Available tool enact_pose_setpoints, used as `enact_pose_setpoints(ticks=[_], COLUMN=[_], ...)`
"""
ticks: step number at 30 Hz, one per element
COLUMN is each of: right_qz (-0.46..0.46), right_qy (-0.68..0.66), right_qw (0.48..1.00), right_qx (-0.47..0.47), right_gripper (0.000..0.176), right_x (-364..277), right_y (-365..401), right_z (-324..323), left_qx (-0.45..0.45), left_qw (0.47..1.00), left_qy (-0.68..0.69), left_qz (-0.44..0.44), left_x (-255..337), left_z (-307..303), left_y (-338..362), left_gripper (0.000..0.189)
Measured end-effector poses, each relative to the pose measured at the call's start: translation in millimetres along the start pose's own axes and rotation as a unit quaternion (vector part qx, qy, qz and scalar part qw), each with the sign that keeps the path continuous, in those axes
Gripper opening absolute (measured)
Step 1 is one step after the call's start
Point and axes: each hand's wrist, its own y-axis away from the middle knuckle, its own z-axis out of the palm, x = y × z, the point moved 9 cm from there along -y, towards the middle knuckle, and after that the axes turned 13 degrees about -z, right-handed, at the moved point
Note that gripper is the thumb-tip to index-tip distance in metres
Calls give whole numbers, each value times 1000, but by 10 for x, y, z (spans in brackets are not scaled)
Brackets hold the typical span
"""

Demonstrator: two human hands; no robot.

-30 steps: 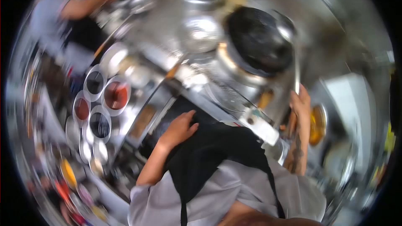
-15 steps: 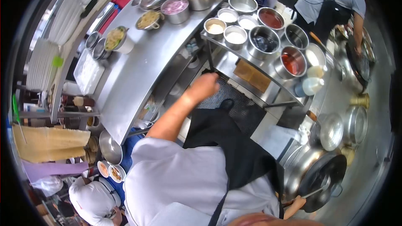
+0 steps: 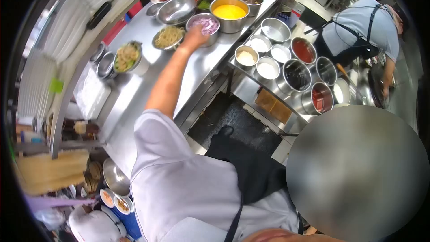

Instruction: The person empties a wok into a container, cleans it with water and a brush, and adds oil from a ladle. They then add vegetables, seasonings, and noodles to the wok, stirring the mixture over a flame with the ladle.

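My left arm is stretched out over the steel counter. My left hand [image 3: 195,39] dips into a steel pot of chopped red onion [image 3: 208,25], its fingers bent together at the onion and the fingertips partly hidden. Beside that pot stand a bowl of noodle-like strips [image 3: 169,37] and a larger pot of yellow liquid [image 3: 229,11]. A round blurred patch covers the lower right, where my right hand is hidden; only a bit of skin shows at its lower edge.
A side table carries several steel pots of sauces and powders, among them a red sauce [image 3: 303,50]. A co-worker [image 3: 354,27] bends over a wok at the upper right. Another person [image 3: 96,224] is at the lower left. Stacked plates [image 3: 42,80] fill the left shelf.
My left hand has moved up and left from above the floor mat into the onion pot. My right hand, earlier on a ladle handle at the wok, is now hidden.
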Motion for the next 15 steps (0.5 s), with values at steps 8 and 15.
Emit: enact_pose_setpoints(ticks=[8, 15], right_qz=[-249, -196], right_qy=[17, -84], right_qw=[947, 977], right_qx=[203, 21], right_gripper=[52, 38], right_x=[-1311, -1744], right_y=[595, 1416], right_z=[-613, 779], left_qx=[-133, -104], left_qw=[954, 957], left_qy=[-253, -270], left_qz=[-90, -11], left_x=[-500, -616], left_z=[702, 924], left_y=[-969, -1026], left_gripper=[71, 48])
